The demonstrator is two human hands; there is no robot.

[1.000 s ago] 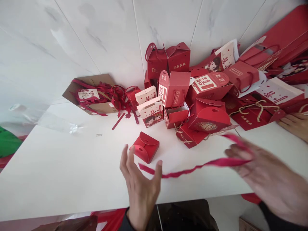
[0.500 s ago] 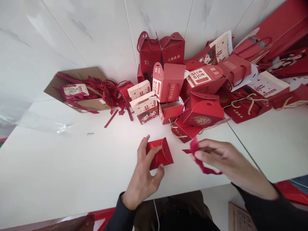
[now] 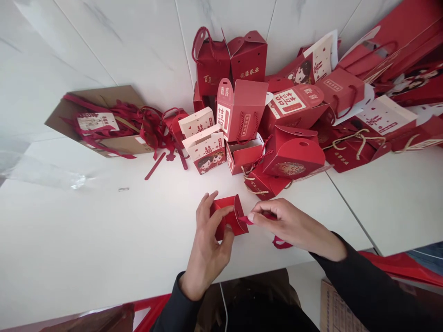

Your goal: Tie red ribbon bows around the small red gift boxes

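Note:
A small red paper gift box (image 3: 226, 203) stands on the white table with its top open and a rounded flap raised on the right. My left hand (image 3: 211, 240) holds this box, index finger and thumb reaching inside near the flap. In a pinch, my right hand (image 3: 287, 223) grips a dark pink ribbon (image 3: 282, 243). The ribbon's pointed end meets the flap near its hole; whether it has passed through I cannot tell. A loop of the ribbon hangs below my right hand.
Finished-looking red gift boxes (image 3: 242, 110) crowd the back against the marble wall. A cardboard box (image 3: 134, 146) of red ribbons lies at the back left, near a loose red strip (image 3: 154, 166). Clear plastic (image 3: 51, 170) and a small clip (image 3: 123, 189) lie on the left.
My right hand has moved left, bringing the ribbon's end from beside the box to its flap. My left hand stays on the box, its thumb now further inside. The view has shifted slightly.

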